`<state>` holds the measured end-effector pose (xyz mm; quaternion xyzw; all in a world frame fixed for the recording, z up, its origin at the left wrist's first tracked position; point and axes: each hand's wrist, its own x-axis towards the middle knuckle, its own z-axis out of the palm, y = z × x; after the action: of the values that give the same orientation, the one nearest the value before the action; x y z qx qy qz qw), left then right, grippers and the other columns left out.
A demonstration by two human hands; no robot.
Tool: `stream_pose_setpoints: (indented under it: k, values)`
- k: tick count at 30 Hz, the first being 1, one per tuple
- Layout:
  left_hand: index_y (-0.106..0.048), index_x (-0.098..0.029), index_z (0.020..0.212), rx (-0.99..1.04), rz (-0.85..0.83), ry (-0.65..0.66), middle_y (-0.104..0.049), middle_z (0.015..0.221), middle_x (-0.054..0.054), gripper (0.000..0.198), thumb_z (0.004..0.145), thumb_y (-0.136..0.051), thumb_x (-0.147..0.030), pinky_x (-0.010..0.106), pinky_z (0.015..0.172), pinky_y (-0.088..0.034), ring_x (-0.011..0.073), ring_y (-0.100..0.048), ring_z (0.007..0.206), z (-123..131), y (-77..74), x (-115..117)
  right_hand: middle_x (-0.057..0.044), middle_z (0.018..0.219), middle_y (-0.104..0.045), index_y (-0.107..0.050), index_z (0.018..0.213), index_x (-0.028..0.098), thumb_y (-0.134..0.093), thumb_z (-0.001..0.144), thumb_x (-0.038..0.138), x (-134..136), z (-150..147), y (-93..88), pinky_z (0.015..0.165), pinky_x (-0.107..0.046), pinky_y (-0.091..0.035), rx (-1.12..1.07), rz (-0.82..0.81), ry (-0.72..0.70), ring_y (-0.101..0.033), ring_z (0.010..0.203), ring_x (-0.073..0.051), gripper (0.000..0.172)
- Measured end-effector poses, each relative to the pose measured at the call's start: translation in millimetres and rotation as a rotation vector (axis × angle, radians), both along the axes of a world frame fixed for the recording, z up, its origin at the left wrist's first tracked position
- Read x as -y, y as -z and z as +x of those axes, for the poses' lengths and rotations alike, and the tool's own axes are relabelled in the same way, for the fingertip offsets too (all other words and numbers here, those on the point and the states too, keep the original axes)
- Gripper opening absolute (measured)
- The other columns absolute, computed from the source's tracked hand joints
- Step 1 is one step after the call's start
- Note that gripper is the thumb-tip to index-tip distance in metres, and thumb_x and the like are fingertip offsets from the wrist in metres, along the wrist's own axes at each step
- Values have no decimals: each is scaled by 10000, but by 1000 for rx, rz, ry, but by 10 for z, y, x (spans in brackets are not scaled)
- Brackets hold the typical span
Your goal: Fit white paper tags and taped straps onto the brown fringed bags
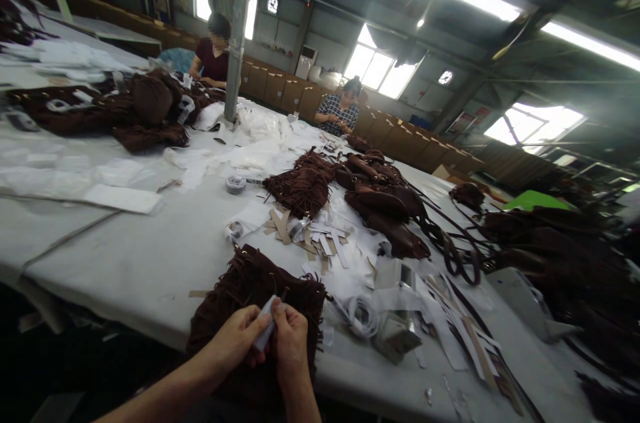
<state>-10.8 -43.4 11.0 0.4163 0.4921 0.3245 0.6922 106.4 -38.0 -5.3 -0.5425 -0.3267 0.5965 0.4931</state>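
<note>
A dark brown fringed bag [250, 279] lies at the table's front edge, partly hanging over it, with small metal rings along its top. Above it my left hand [247, 331] and my right hand [290, 336] meet, both closed. Between them they grip a small white strip [265, 324], which looks like folded paper or foam. My right thumb presses on its upper end, while my left fingers wrap its side. A thin dark cord rises from the bag just beyond the strip. My hands hide the lower middle of the bag.
Paper strips [327, 236] lie scattered beyond the bag. A roll of white tape [363, 316] sits to the right, near a clear plastic dispenser [397, 336]. More brown bags [385, 196] with straps are piled farther back. A metal post [239, 36] rises from the table; two people work behind.
</note>
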Motion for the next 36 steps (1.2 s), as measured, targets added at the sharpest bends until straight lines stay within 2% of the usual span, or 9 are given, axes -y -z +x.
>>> stream_pose_setpoints:
  k: [5,8,10,12,14,16,19,27,36]
  values:
    - [-495,-167,645,-85,194,-99,-479,532,-43,484,739,-536,-640,195,429,-331,87,-423,453,59,38,53,92,402,-352,-449,543,194,-608,700,665,47,-68,-27,329,-198,-219,34,-15,20,-268,331,-47,521]
    - [-521,-167,655,-109,207,-143,-465,538,-47,451,743,-559,-607,194,451,-336,98,-433,492,59,58,100,81,376,-379,-540,614,180,-471,751,728,62,78,-90,303,-204,-201,98,-44,15,-269,286,-59,570]
    - [-512,-175,665,-113,153,-134,-435,511,-63,453,748,-542,-619,186,396,-274,82,-386,429,52,84,124,75,383,-409,-620,730,158,-471,738,739,94,408,-184,309,-208,-215,253,-6,182,-300,290,-71,601]
    - [-498,-181,682,-104,108,-116,-404,497,-78,457,755,-525,-631,177,362,-220,64,-339,377,48,120,144,74,395,-399,-647,731,145,-530,710,713,158,918,-323,340,-215,-245,485,64,564,-322,329,-77,580]
    - [-506,-182,727,-84,89,-95,-406,505,-85,453,761,-518,-634,170,350,-214,57,-332,359,48,162,159,45,459,-472,-659,819,137,-456,763,685,234,1501,-471,383,-228,-288,575,67,759,-386,392,-98,587]
    - [-512,-185,772,-78,87,-85,-424,517,-86,447,765,-519,-632,167,342,-223,56,-341,352,49,204,169,1,545,-578,-678,893,134,-518,726,643,291,2009,-582,453,-239,-358,646,48,848,-500,510,-138,560]
    - [-505,-190,790,-77,94,-81,-434,526,-88,433,782,-509,-623,163,333,-222,51,-339,340,49,254,179,-46,600,-652,-716,755,142,-632,630,592,304,2423,-623,529,-259,-410,696,-6,830,-578,637,-191,474]
    - [-513,-186,832,-127,120,-82,-454,533,-82,432,807,-481,-616,163,329,-241,56,-372,332,52,313,195,-63,565,-667,-737,650,107,-714,539,556,183,2424,-563,505,-262,-387,659,-53,668,-566,587,-184,463]
    - [-515,-196,844,-129,121,-85,-482,539,-74,434,782,-504,-625,171,332,-275,72,-401,339,47,341,185,-65,613,-681,-717,644,112,-762,446,548,232,2447,-560,489,-254,-375,609,0,773,-563,573,-170,480]
